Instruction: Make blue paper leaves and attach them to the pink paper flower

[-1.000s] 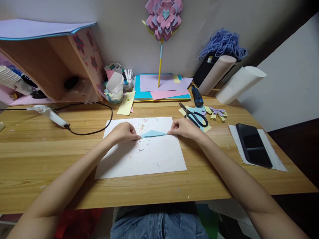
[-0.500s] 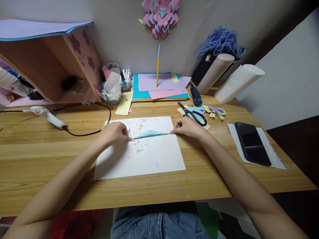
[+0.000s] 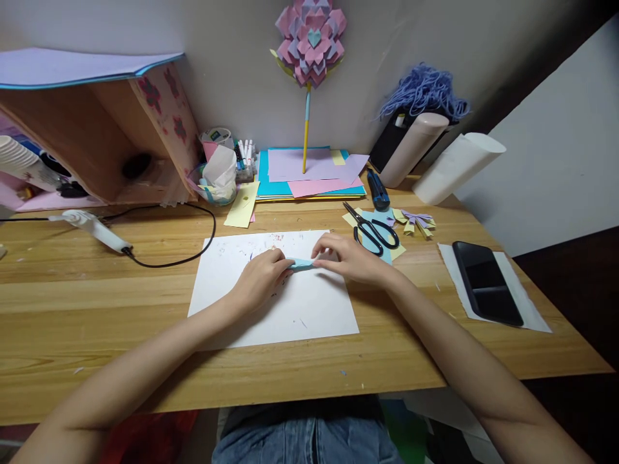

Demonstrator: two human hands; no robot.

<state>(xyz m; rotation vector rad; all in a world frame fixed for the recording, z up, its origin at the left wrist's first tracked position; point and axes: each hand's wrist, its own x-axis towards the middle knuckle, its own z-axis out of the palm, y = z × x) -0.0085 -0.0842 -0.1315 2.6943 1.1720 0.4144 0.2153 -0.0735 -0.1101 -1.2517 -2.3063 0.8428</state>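
Observation:
A folded strip of light blue paper (image 3: 302, 263) lies between my hands above a white sheet (image 3: 309, 316) with coloured specks. My left hand (image 3: 264, 276) is closed on the strip's left part, fingers and thumb together. At the right end, my right hand (image 3: 344, 258) pinches the strip between thumb and fingers, its index finger bent above. Much of the strip is covered by my fingers. Black-handled scissors (image 3: 371, 229) rest on blue and yellow paper pieces, just beyond my right hand.
A white hot glue gun (image 3: 94, 230) with a black cord lies left. Stacked coloured paper (image 3: 280, 189) is at the back beneath a paper flower (image 3: 312, 42). A blue cutter (image 3: 378, 190), folded paper bits (image 3: 416, 222), a paper roll (image 3: 457, 169) and a phone (image 3: 488, 283) are on the right.
My left hand has moved right along the blue strip, and my right hand slightly left. The hands are closer together, and less of the strip shows. The view has tilted up slightly.

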